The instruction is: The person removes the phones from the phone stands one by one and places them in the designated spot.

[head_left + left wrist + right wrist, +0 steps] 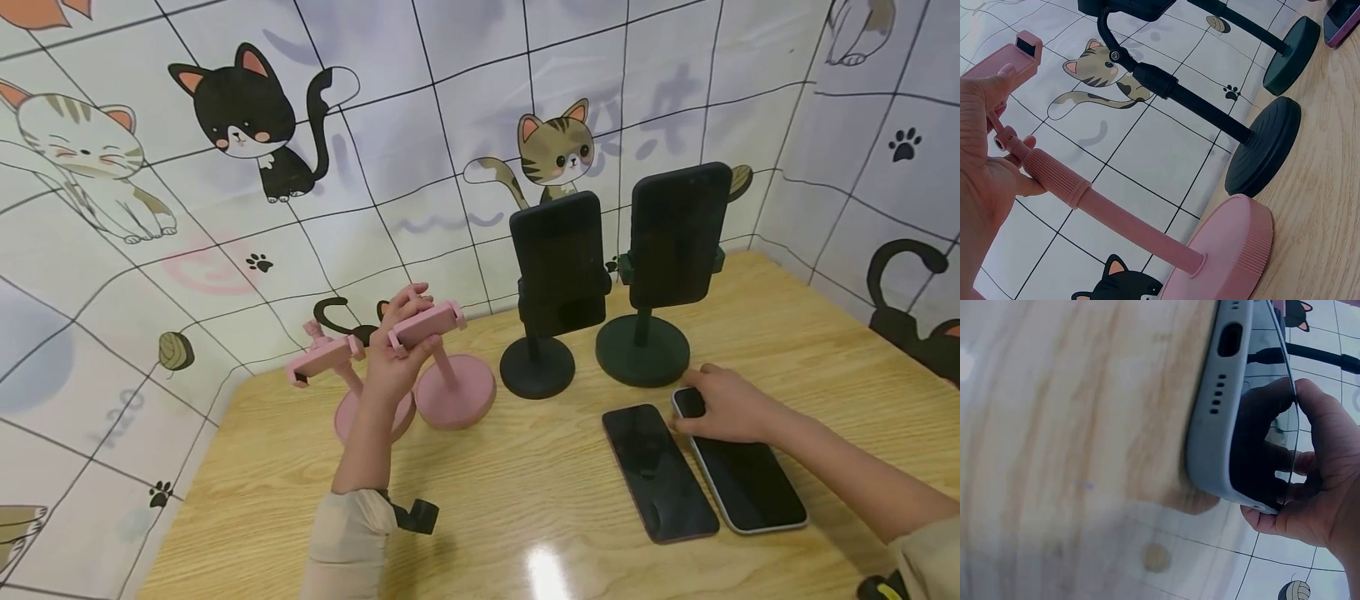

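Note:
My left hand (390, 358) grips the right-hand pink phone stand (461, 400) near its top, thumb against the cradle. In the left wrist view, the fingers curl behind the neck of that stand, and its cradle holds no phone. With my right hand (727, 406) I hold the far end of a light-edged phone (753, 483), thumb on one long side and fingers on the other. It lies screen up on the table. Just left of it lies a second dark phone (660, 475), also screen up. The right wrist view shows the charging port end of the light-edged phone (1219, 425) close up.
Another pink stand (326, 357) is left of my left forearm. Towards the back, a black stand (537, 367) and a dark green stand (642, 350) each carry an upright phone. A cat-patterned wall covering (420, 167) rises behind the wooden table (487, 508).

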Tool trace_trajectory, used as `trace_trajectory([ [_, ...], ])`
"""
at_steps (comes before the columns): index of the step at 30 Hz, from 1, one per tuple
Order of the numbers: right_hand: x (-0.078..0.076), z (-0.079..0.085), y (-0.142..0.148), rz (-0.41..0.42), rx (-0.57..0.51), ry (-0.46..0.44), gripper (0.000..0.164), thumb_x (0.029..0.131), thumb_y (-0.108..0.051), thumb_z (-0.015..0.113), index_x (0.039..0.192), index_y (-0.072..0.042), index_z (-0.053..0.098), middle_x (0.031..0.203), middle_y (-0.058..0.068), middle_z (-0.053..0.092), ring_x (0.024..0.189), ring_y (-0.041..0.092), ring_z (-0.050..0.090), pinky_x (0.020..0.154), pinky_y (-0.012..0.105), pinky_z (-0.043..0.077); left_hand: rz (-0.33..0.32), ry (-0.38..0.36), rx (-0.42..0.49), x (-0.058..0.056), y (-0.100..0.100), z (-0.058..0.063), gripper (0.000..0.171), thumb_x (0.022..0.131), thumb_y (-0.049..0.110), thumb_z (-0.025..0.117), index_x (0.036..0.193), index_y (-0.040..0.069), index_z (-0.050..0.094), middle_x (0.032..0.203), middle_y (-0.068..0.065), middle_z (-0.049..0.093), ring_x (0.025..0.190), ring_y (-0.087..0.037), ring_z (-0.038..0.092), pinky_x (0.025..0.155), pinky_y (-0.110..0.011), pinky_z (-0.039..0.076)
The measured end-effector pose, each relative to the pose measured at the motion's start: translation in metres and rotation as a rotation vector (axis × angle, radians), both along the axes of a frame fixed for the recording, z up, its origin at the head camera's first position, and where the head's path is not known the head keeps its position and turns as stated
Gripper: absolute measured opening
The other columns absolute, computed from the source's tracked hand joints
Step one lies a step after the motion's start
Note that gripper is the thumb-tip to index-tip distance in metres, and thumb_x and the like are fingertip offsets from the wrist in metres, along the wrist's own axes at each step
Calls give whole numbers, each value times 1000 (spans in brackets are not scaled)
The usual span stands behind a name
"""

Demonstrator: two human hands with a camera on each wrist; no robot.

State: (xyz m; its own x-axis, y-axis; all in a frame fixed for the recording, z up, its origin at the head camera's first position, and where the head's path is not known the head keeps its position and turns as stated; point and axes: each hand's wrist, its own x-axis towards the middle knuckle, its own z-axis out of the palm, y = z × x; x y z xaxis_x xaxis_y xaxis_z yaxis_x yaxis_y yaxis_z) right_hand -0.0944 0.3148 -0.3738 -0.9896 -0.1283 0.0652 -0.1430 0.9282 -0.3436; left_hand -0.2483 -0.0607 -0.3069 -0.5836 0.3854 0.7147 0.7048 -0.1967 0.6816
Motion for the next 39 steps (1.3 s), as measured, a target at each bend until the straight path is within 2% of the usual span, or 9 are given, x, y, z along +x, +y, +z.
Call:
trace_trajectory([
  [3, -1, -1, 0, -3, 28, -4, 55, 68, -39, 73, 96, 6, 60, 83, 14, 54, 69, 24, 51, 55, 32, 42, -11, 5, -1, 0, 0, 0, 44, 75, -10, 64, 113, 11, 60, 134, -20, 38, 120, -44, 35, 90, -28, 41],
  [10, -2, -4, -1, 1, 66, 2, 53, 69, -38, 72, 95, 6, 61, 88, 18, 55, 76, 34, 51, 63, 43, 43, -16, -2, 20, 0, 0, -2, 45, 75, -7, 66, 112, 19, 61, 135, -19, 39, 122, -29, 39, 92, -29, 40],
  [16, -2, -6, -2, 1, 76, -6, 53, 71, -38, 71, 96, 7, 61, 89, 20, 55, 77, 37, 50, 61, 46, 43, -19, -25, 22, 1, 0, -2, 44, 77, -4, 66, 111, 23, 61, 136, -19, 37, 123, -28, 39, 92, -29, 40],
  [19, -1, -6, -3, 0, 74, -4, 52, 71, -37, 71, 96, 7, 61, 89, 19, 54, 77, 37, 49, 59, 45, 43, -33, -37, 25, 1, 0, -2, 38, 79, 7, 67, 111, 27, 61, 138, -19, 35, 124, -29, 37, 93, -29, 39],
  [21, 0, -6, -3, 3, 71, 4, 51, 72, -37, 70, 96, 6, 60, 89, 19, 54, 77, 37, 49, 59, 46, 43, -43, -44, 29, 1, 0, -1, 37, 79, 8, 66, 111, 27, 61, 139, -19, 34, 125, -32, 36, 94, -29, 39],
  [27, 2, -8, -4, 8, 62, 38, 47, 72, -34, 71, 96, 5, 61, 89, 19, 54, 79, 40, 48, 63, 50, 43, -61, -79, 47, 2, 2, -1, 43, 80, -4, 62, 111, 26, 60, 142, -16, 30, 125, -44, 29, 96, -29, 38],
  [30, 2, -9, -4, 4, 71, 47, 47, 72, -35, 71, 95, 4, 61, 90, 18, 54, 80, 40, 48, 62, 51, 43, -79, -127, 55, 4, 3, 0, 45, 81, -7, 59, 110, 28, 60, 145, -15, 25, 130, -38, 25, 98, -30, 36],
  [35, 2, -10, -4, 0, 92, 40, 47, 72, -37, 71, 96, 2, 61, 90, 17, 54, 79, 38, 49, 60, 50, 44, -104, -251, 38, 16, 5, 7, 51, 85, -13, 48, 111, 29, 58, 149, -3, 18, 136, -21, 15, 104, -34, 28],
  [39, 2, -9, -4, 3, 99, 39, 47, 72, -38, 71, 95, 2, 61, 89, 16, 54, 77, 35, 48, 58, 49, 43, -91, -314, 34, 22, 6, 11, 56, 86, -14, 44, 113, 33, 56, 149, 4, 16, 136, -17, 16, 107, -41, 19],
])
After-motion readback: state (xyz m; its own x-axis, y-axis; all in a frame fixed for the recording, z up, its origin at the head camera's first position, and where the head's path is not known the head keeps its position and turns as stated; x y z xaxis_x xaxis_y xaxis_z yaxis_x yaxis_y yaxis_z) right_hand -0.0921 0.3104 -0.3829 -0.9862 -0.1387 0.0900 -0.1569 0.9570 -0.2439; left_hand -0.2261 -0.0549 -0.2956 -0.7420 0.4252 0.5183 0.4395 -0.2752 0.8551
